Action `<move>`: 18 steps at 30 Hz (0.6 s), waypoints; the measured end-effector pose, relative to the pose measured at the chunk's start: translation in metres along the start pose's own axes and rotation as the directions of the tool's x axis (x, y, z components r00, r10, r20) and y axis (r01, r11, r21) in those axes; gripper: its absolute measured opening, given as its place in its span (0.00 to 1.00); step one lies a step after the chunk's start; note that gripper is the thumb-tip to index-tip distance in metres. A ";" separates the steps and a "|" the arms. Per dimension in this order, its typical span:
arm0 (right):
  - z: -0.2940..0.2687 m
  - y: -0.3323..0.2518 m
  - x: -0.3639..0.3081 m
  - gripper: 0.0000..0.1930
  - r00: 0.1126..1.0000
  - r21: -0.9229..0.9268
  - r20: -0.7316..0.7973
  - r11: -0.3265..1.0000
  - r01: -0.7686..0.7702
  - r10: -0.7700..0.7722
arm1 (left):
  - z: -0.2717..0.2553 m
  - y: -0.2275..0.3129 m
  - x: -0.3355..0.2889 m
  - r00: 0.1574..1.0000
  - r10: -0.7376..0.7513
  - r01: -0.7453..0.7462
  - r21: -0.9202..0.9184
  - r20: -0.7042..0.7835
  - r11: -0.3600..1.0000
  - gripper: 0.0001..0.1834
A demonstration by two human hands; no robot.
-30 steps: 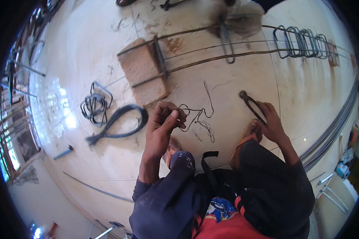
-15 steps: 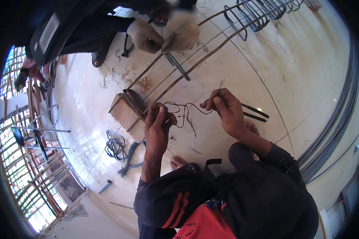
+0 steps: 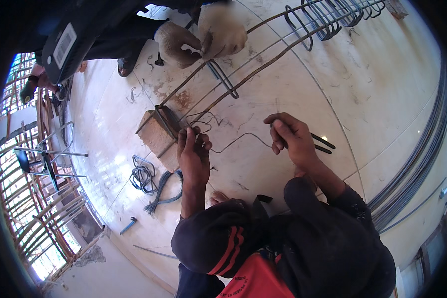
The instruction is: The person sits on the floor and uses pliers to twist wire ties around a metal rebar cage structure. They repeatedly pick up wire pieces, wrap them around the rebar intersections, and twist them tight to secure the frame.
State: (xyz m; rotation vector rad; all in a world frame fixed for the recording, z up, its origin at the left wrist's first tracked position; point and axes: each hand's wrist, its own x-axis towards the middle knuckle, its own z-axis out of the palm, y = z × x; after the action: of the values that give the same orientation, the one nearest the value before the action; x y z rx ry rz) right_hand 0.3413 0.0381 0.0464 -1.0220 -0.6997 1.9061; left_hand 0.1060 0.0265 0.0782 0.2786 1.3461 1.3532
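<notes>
A thin dark tie wire (image 3: 243, 135) runs in a loose bend between my two hands. My left hand (image 3: 193, 156) pinches one part, with curled strands rising beside its fingertips. Its other end meets my right hand (image 3: 294, 138), whose fingers are closed around it. Just beyond my left hand, a brown block (image 3: 154, 136) props the end of a rebar frame (image 3: 253, 69). Two black handles (image 3: 324, 144) show past my right hand; the rest of that tool is hidden, and I cannot tell whether my hand touches it.
Across the frame, another person's gloved hands (image 3: 198, 44) work at a bar. Rebar stirrups (image 3: 323, 22) hang farther along. A coil of wire (image 3: 143, 176), a wire bundle (image 3: 161, 193) and a blue tool (image 3: 128, 226) lie at left. Long bars (image 3: 412, 159) curve along the right.
My right hand has moved slightly right and down. The tangled wire between my hands has been drawn out into one longer strand. The gloved hands remain at the frame.
</notes>
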 end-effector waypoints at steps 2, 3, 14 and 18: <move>-0.002 -0.001 0.001 0.13 0.999 0.008 -0.019 0.999 0.043 -0.042 | -0.005 0.000 0.000 0.999 -0.038 0.036 0.055 0.023 0.998 0.07; -0.002 -0.002 0.002 0.14 0.998 0.016 -0.022 0.998 0.062 -0.062 | -0.010 0.001 -0.001 0.998 -0.058 0.055 0.101 0.021 0.993 0.09; 0.007 -0.004 -0.009 0.12 0.991 0.002 -0.002 0.991 -0.136 0.136 | -0.017 -0.013 -0.018 0.890 -0.171 -0.365 0.885 0.423 0.289 0.33; 0.026 -0.008 -0.012 0.12 0.970 0.233 0.094 0.942 -0.241 0.224 | -0.006 0.002 -0.029 0.726 -0.136 -0.626 0.729 0.674 0.277 0.33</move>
State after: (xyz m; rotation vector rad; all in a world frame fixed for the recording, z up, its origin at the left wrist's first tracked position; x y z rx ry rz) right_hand 0.3265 0.0294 0.0706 -0.9206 -0.3802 2.1772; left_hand 0.1092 0.0011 0.0930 1.7444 1.3476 0.3614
